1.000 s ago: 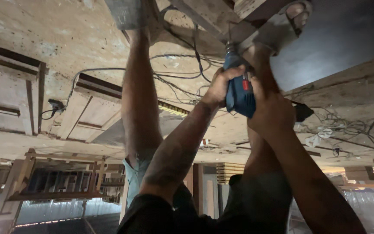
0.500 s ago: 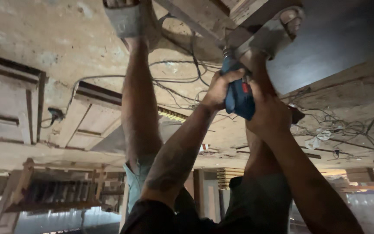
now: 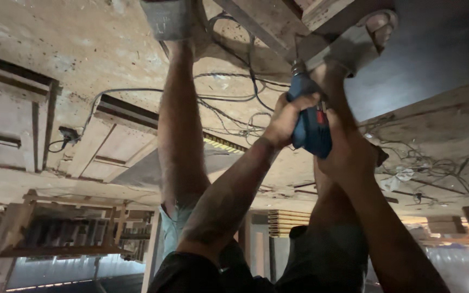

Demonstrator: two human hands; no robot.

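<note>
The view is upside down, with the floor at the top. Both my hands grip a blue power drill (image 3: 311, 130). My left hand (image 3: 284, 118) wraps the drill's body from the left, and my right hand (image 3: 348, 154) holds its handle. The drill's chuck (image 3: 298, 68) points at a wooden plank (image 3: 261, 19) on the floor. My right foot in a grey sandal (image 3: 362, 38) rests beside the chuck at the plank's edge. My left foot in a sandal (image 3: 166, 19) stands on the concrete floor farther left.
Loose cables (image 3: 229, 100) trail over the concrete floor (image 3: 82, 49) around the drill. A dark board (image 3: 435, 49) lies at the right. Wooden frames (image 3: 115, 146) lie at the left, and racks (image 3: 66, 233) stand in the background.
The hands and drill sit a little lower and farther right in the frame as the view shifts. The grip on the drill and the feet stay the same.
</note>
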